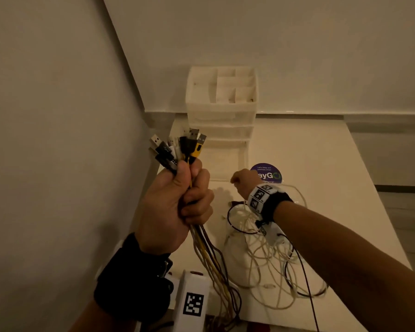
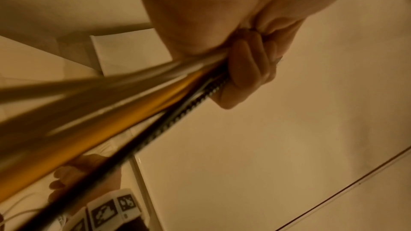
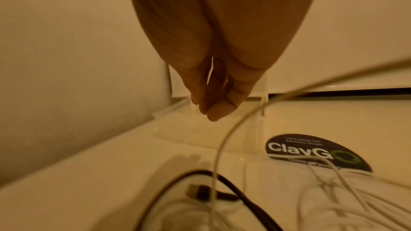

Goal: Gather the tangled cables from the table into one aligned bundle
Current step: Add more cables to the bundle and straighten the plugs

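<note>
My left hand (image 1: 177,204) is raised near the wall and grips a bundle of cables (image 1: 211,255) in a fist. Their USB plugs (image 1: 180,147) fan out above it, black, white and yellow. In the left wrist view the fingers (image 2: 244,66) wrap the yellow, white and braided cables (image 2: 133,108). My right hand (image 1: 241,179) hovers over the table beyond a tangle of white and black cables (image 1: 261,248). Its fingers (image 3: 213,101) hang down close together with nothing seen in them. A white cable (image 3: 222,140) arcs past beside them. A black cable's plug (image 3: 195,190) lies below.
A white drawer organizer (image 1: 222,104) stands at the back against the wall. A dark round sticker (image 1: 268,174) is on the white table (image 1: 321,152). A white box with a black marker (image 1: 193,303) sits at the near edge. The wall runs close on the left.
</note>
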The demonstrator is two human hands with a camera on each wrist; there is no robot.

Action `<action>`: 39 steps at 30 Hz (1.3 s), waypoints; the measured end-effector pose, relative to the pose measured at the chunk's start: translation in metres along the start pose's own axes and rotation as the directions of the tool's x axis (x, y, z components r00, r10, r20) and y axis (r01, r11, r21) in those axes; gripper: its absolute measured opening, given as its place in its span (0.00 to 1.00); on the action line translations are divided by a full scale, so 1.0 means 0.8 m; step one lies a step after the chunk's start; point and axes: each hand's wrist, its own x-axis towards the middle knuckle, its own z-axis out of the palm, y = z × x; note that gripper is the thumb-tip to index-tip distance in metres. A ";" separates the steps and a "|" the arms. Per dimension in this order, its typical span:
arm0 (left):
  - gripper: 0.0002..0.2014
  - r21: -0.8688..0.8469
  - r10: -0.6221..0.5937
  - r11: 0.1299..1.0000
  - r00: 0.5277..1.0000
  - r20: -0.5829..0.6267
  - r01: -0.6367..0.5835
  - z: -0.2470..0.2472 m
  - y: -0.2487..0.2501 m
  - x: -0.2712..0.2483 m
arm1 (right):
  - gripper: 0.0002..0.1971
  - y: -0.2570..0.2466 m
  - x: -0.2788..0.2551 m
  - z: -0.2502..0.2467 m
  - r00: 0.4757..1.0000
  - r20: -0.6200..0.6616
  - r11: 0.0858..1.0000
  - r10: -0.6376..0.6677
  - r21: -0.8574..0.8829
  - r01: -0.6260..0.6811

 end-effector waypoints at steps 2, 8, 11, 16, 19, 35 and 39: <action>0.16 0.002 -0.003 1.000 1.000 -0.021 0.003 -0.010 0.000 0.009 | 0.11 0.011 0.024 0.017 0.995 0.082 0.993 0.049 -0.114 -0.039; 0.15 0.036 0.017 0.999 0.992 -0.126 -0.013 -0.040 0.001 0.039 | 0.14 0.042 0.051 0.061 0.968 0.242 0.918 0.061 -0.393 0.041; 0.14 0.053 0.017 0.999 0.982 -0.186 -0.007 -0.048 0.002 0.054 | 0.16 0.045 0.056 0.070 0.957 0.289 0.884 0.024 -0.453 0.115; 0.13 0.089 0.011 0.996 0.972 -0.234 0.010 -0.047 -0.005 0.069 | 0.19 0.058 0.043 0.076 0.953 0.300 0.817 -0.034 -0.540 0.200; 0.14 0.118 0.019 0.993 0.972 -0.236 0.010 -0.041 -0.010 0.073 | 0.15 0.058 0.030 0.059 0.983 0.178 0.886 -0.045 -0.448 0.121; 0.15 0.382 0.113 0.924 0.954 -0.276 0.001 0.028 -0.058 0.116 | 0.06 0.029 -0.152 -0.158 0.933 -0.332 0.321 0.142 0.907 0.274; 0.10 0.531 0.189 0.847 0.949 -0.253 -0.027 0.057 -0.073 0.125 | 0.12 -0.004 -0.196 -0.160 0.934 -0.344 0.172 0.094 0.930 0.325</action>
